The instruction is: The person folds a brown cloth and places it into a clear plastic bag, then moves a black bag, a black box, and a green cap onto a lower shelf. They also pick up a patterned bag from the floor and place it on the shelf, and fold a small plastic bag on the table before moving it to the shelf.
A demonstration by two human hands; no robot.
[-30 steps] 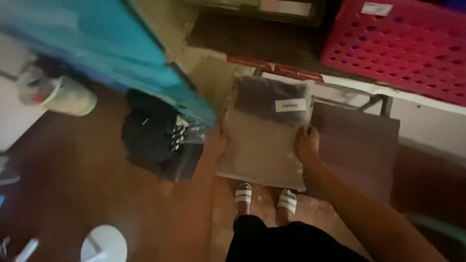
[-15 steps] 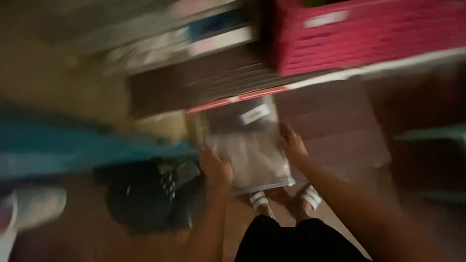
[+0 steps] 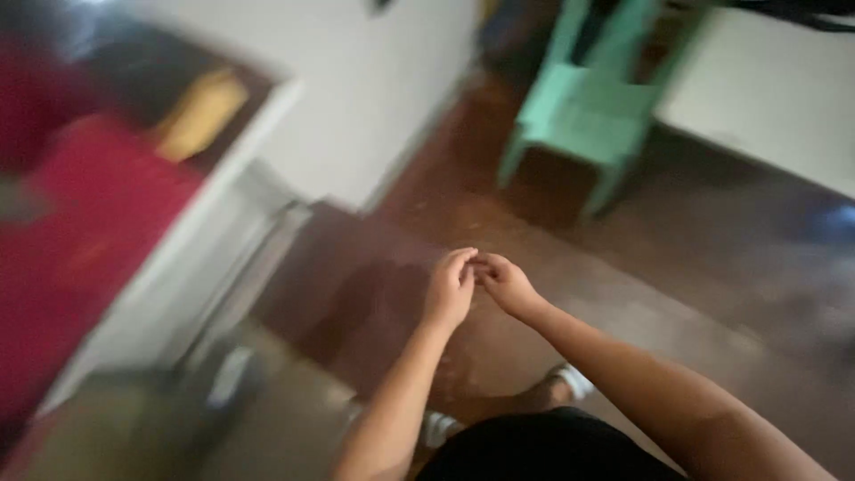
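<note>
My left hand (image 3: 450,289) and my right hand (image 3: 504,282) meet in front of me over the brown floor, fingertips touching and fingers curled. I see nothing in either hand. A blurred clear plastic bag with a white label (image 3: 227,379) lies low at the left, beside the white shelf frame (image 3: 209,209) and apart from both hands. My feet in white-strapped sandals (image 3: 570,381) show below my arms. The whole view is smeared by motion.
A red perforated basket (image 3: 76,240) sits blurred on the shelf at the left. A light green chair (image 3: 583,111) stands on the floor ahead, next to a white surface (image 3: 770,89) at the upper right. A white wall (image 3: 374,98) runs behind.
Both hands have let go of the clear bag and come together. The view has swung sharply to the right, so the shelf and basket are now at the left and the chair has appeared.
</note>
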